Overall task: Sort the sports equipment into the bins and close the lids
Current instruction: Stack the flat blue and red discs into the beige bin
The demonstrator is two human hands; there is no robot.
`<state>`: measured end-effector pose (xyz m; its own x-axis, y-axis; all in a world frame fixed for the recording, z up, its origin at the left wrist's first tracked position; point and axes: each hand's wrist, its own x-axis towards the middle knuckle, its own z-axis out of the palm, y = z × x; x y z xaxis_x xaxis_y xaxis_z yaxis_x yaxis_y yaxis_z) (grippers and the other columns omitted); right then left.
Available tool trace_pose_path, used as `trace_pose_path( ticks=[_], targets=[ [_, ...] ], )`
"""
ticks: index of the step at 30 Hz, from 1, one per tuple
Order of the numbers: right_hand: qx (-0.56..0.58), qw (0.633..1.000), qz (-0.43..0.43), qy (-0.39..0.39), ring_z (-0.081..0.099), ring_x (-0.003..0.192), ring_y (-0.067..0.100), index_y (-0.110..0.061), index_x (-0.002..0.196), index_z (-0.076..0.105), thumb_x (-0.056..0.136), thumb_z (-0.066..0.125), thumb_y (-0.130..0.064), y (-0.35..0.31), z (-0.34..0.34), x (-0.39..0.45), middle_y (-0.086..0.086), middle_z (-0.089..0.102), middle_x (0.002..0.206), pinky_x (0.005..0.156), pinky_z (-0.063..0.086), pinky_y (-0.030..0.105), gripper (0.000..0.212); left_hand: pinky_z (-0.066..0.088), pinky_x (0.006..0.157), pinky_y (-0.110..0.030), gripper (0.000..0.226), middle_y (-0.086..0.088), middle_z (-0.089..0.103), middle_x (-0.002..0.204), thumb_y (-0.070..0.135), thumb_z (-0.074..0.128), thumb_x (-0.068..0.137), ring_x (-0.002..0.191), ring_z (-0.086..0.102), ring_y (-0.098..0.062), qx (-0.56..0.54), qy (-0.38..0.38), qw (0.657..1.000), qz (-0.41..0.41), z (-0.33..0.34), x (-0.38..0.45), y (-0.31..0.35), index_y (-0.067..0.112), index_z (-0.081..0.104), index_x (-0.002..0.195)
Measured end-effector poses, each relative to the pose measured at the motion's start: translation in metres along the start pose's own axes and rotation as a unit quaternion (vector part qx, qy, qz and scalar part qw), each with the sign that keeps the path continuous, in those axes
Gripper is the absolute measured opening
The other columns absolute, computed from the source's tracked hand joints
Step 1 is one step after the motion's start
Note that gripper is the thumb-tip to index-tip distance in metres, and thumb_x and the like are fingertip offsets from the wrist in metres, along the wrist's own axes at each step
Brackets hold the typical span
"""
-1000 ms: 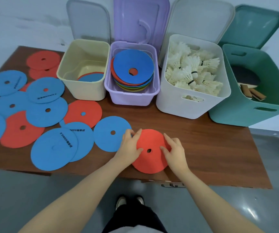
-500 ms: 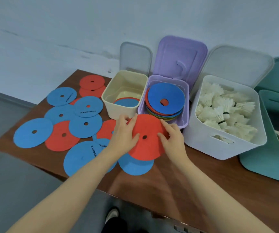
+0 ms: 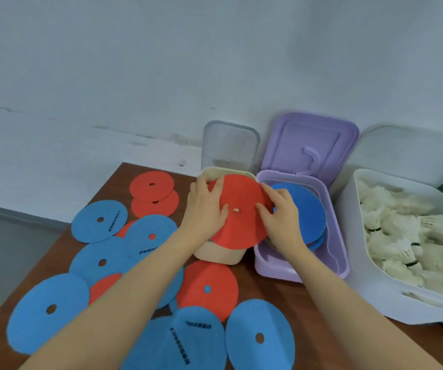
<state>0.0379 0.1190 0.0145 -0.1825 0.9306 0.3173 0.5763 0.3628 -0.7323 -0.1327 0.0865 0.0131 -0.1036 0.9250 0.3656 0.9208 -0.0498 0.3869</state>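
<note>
Both hands are on the red disc [image 3: 237,217], which sits tilted over the open cream bin [image 3: 219,253] at the far side of the bench [image 3: 319,316]. The left hand [image 3: 205,209] grips the disc's left edge, fingers curled over it. The right hand [image 3: 279,209] pinches the right edge, above the purple bin [image 3: 300,271] with its stack topped by a blue disc [image 3: 308,212]. Right of that, the white bin [image 3: 391,297] is packed with shuttlecocks [image 3: 402,236]. All three lids stand open. Loose blue and red discs [image 3: 102,263] are scattered across the near left of the bench.
</note>
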Motion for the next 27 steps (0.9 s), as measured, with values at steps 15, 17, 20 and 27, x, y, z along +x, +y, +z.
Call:
trace_pose_path(
  ticks=[15,17,20,27],
  targets=[
    [-0.293,0.950,0.086,-0.070,0.041,0.096,0.028,-0.024,0.123,0.055,0.090,0.051,-0.032,0.034,0.066,0.035,0.007,0.044,0.110,0.077,0.023,0.034,0.034,0.029,0.098,-0.041,0.058,-0.010,0.024,0.145,0.037,0.044,0.092,0.122,0.031,-0.032,0.111,-0.188,0.975,0.042,0.050,0.054,-0.073,0.020,0.026,0.144],
    [-0.283,0.954,0.066,-0.069,0.041,0.095,0.028,-0.023,0.122,0.057,0.091,0.052,-0.031,0.034,0.061,0.030,0.008,0.046,0.110,0.078,0.024,0.035,0.033,0.029,0.099,-0.040,0.056,-0.008,0.027,0.144,0.037,0.044,0.092,0.123,0.031,-0.031,0.103,-0.174,0.978,0.045,0.048,0.047,-0.073,0.020,0.028,0.143],
    [-0.244,0.967,0.041,-0.061,0.042,0.095,0.028,-0.020,0.121,0.058,0.091,0.053,-0.026,0.030,0.053,0.014,0.008,0.049,0.112,0.077,0.023,0.033,0.031,0.029,0.099,-0.040,0.056,-0.007,0.029,0.144,0.036,0.046,0.091,0.123,0.032,-0.030,0.100,-0.162,0.981,0.043,0.037,0.032,-0.069,0.021,0.029,0.143],
    [-0.194,0.979,-0.054,-0.015,0.046,0.087,0.024,-0.016,0.116,0.062,0.087,0.048,-0.028,0.017,0.034,-0.038,0.003,0.055,0.103,0.075,0.025,0.030,0.034,0.030,0.098,-0.041,0.058,-0.004,0.035,0.142,0.030,0.049,0.089,0.122,0.036,-0.029,0.084,-0.108,0.989,0.049,-0.003,-0.020,-0.045,0.020,0.030,0.143]
  ],
)
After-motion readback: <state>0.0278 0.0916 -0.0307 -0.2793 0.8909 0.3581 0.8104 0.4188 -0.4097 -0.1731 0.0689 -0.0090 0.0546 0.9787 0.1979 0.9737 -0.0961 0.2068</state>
